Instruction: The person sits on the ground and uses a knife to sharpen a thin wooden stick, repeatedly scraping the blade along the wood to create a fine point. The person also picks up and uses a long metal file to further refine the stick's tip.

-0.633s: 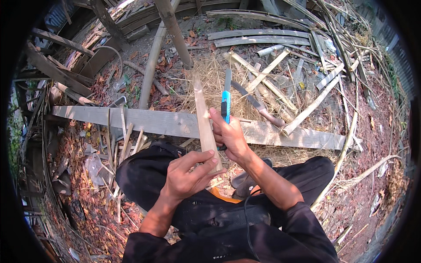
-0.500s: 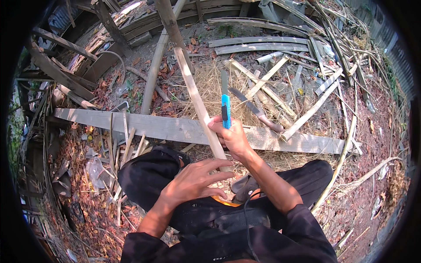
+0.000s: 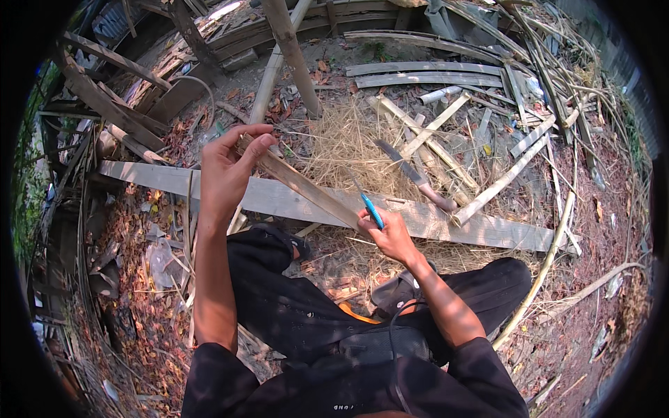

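A brown, slightly hollow bamboo strip [image 3: 306, 188] slants across in front of me, over the long plank [image 3: 279, 198]. My left hand [image 3: 233, 160] is raised, its thumb and fingers closed round the strip's far left end. At the near right end, my right hand [image 3: 389, 235] grips the strip and also holds a blue utility knife [image 3: 372, 211]. The knife's thin blade is out and points up and away. Just beyond the plank lies a large knife [image 3: 411, 174] with a brown handle, on straw and bamboo pieces.
Dry straw [image 3: 348, 150] covers the ground beyond the plank. Split bamboo poles [image 3: 502, 177] lie crossed on the right, grey slats [image 3: 432, 73] farther back. An upright post [image 3: 296, 63] stands ahead. Old timber [image 3: 111, 104] is heaped at left. My bent legs [image 3: 300, 306] are below the plank.
My left hand has moved from the strip's near end up to its far end and closed on it. The strip has swung leftward. The utility knife has tilted in my right hand.
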### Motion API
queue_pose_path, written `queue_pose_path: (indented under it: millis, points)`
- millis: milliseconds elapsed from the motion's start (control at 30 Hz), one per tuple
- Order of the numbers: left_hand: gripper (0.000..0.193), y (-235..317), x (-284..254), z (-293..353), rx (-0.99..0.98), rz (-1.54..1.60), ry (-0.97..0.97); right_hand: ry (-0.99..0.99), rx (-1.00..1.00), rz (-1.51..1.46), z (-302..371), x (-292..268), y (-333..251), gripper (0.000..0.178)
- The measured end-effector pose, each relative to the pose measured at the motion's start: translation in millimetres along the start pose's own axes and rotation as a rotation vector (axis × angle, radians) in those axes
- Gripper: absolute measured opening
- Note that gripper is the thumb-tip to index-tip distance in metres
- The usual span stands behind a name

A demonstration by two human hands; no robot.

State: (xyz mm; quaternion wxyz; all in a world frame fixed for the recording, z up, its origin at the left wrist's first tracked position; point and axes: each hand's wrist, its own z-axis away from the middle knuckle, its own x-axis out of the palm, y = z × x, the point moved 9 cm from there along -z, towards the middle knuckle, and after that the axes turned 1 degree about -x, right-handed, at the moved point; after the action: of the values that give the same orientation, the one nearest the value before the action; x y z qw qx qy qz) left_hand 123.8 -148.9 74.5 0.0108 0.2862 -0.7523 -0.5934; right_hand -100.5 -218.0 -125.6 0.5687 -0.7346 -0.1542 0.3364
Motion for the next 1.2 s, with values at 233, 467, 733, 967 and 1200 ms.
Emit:
queue_pose_path:
  millis: [233,467,733,967,1200]
  points:
    - [0.049,7.8,24.4,23.3,-0.013,0.145,-0.103,0.188,0.059,-0.098,-1.6,-11.5,35.9,0.015]
    - [0.030,-8.8,23.6,33.5,-0.194,0.036,-0.082,0.318,0.030,-0.047,0.2,-21.9,44.8,0.021]
    - [0.016,22.6,42.5,94.7,0.226,-0.478,0.307,0.105,0.001,-0.143,26.5,9.6,-75.0,0.026]
    - [0.017,36.0,45.1,119.0,0.336,-0.690,0.479,-0.044,0.030,-0.069,48.3,32.9,-110.2,0.023]
    - [0.020,39.7,48.5,129.2,0.321,-0.673,0.449,-0.074,0.059,-0.007,50.7,35.3,-101.7,0.025]
